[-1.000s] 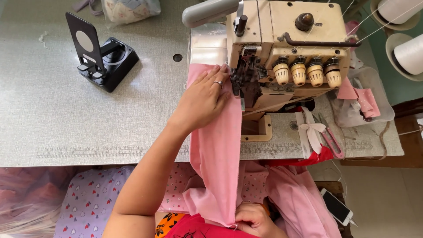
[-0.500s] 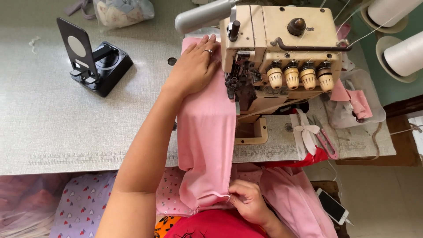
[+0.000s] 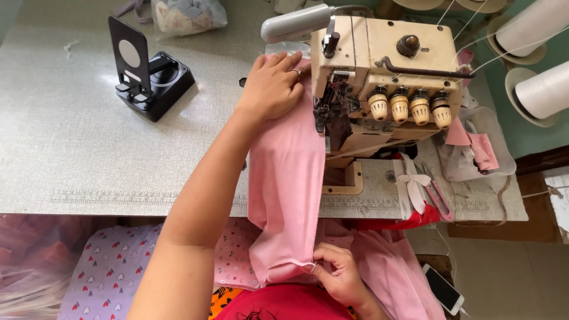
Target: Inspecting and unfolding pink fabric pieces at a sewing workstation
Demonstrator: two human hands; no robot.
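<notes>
A long strip of pink fabric (image 3: pixel 284 178) runs from my lap up across the table edge to the needle area of a cream overlock sewing machine (image 3: pixel 385 77). My left hand (image 3: pixel 271 86), with a ring on one finger, lies flat on the far end of the fabric just left of the machine's presser foot. At the near end, my right hand (image 3: pixel 338 275) pinches the fabric's lower right corner below the table edge. The stretch between both hands is taut and smooth.
A black phone stand (image 3: pixel 148 71) sits on the grey table (image 3: pixel 71 148) at left. Pink-handled scissors (image 3: pixel 432 192) lie right of the machine, with pink scraps (image 3: pixel 474 145) and white thread cones (image 3: pixel 542 89) beyond. More pink cloth (image 3: pixel 391 278) and a phone (image 3: pixel 441 287) are below the table.
My left hand has slid away from me along the fabric toward the back of the machine. My right hand has come up with the fabric's near end, closer to the table edge.
</notes>
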